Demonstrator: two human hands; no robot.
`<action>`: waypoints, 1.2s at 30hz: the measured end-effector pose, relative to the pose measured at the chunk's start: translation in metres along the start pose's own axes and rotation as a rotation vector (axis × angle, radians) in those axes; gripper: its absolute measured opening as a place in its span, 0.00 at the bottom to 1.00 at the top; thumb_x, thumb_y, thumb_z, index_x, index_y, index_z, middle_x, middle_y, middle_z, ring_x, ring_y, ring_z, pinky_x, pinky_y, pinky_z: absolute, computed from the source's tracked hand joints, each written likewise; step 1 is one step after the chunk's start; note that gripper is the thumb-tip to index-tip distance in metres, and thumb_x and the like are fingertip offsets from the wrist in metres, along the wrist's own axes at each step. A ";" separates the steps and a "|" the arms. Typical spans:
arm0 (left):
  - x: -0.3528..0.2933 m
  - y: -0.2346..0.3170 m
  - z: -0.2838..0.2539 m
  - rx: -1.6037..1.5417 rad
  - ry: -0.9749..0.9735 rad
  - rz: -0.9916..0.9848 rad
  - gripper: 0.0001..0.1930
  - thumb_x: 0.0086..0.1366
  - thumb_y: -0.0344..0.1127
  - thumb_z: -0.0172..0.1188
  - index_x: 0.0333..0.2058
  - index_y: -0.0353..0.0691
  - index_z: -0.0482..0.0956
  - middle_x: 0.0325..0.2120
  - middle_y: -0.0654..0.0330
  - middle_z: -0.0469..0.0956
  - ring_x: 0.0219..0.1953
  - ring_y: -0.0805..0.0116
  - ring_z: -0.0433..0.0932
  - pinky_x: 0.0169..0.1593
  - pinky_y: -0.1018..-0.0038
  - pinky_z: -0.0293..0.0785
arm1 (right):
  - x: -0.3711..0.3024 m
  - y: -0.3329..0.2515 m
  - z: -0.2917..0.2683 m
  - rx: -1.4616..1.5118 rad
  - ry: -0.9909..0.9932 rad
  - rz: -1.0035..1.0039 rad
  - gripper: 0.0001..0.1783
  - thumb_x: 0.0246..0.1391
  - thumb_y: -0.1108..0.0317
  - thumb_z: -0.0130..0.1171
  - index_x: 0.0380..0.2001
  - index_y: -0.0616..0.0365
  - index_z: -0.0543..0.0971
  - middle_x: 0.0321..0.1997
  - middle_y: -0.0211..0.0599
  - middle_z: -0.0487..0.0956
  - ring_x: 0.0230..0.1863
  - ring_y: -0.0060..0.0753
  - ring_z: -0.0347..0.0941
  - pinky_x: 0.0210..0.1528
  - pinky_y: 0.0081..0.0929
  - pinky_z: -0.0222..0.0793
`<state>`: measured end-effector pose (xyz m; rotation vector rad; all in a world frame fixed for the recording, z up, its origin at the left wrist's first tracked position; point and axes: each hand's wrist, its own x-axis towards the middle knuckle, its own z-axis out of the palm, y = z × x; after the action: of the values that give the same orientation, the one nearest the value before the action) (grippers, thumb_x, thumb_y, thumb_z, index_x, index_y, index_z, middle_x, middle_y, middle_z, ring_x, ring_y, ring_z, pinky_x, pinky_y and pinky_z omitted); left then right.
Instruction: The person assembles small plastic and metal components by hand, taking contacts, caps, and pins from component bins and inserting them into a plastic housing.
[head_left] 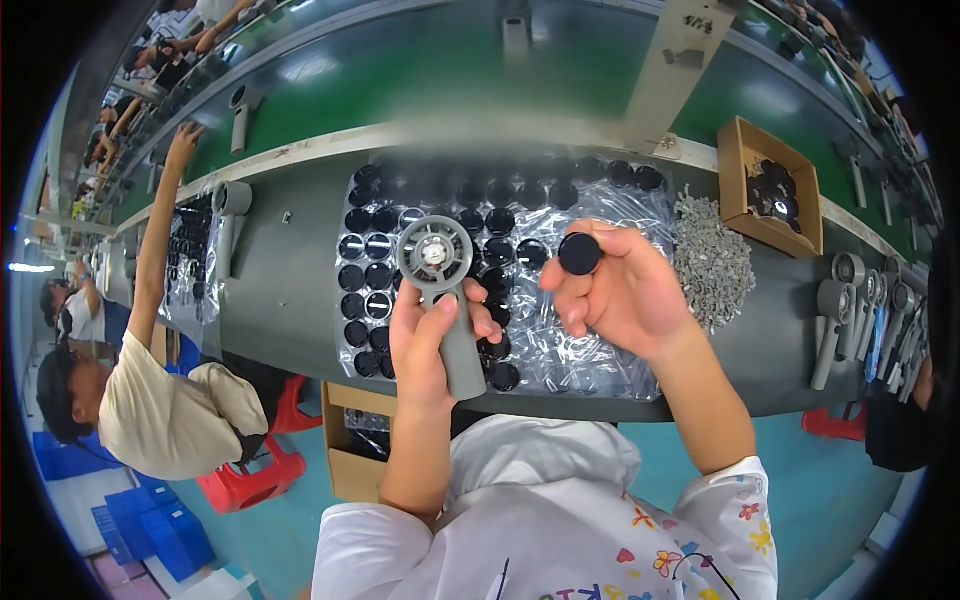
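A grey handheld fan (pixel 464 345) is upright in my left hand (pixel 425 335), whose fingers wrap round its handle. The fan's round head faces up, with its inner hub showing. To the right of it, my right hand (pixel 630 290) pinches a round black cap (pixel 579 254) between thumb and fingers. The cap is apart from the fan. Beneath both hands lies a sheet of clear plastic (pixel 590 365) on the bench, with rows of similar black caps (pixel 500 221) on it, some hidden by my hands and the fan.
A pile of small grey parts (pixel 712 262) lies right of the plastic, beside a cardboard box (pixel 735 190) of black pieces. Several fans (pixel 835 300) stand at the far right. A green conveyor belt (pixel 400 80) runs behind. At left, a co-worker (pixel 165 400) reaches toward the belt.
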<state>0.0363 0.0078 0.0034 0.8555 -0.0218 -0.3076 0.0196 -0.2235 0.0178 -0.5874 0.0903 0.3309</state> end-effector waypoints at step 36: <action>-0.009 -0.015 0.058 0.231 -0.071 -0.191 0.24 0.72 0.25 0.53 0.64 0.34 0.59 0.57 0.49 0.71 0.53 0.52 0.83 0.36 0.69 0.89 | -0.006 0.001 0.020 -1.250 0.173 -0.804 0.15 0.62 0.76 0.60 0.52 0.63 0.84 0.51 0.47 0.86 0.52 0.40 0.83 0.55 0.31 0.76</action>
<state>0.0155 -0.0421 0.0316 1.0780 -0.0421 -0.5215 0.0135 -0.2128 0.0350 -1.8108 -0.2125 -0.5207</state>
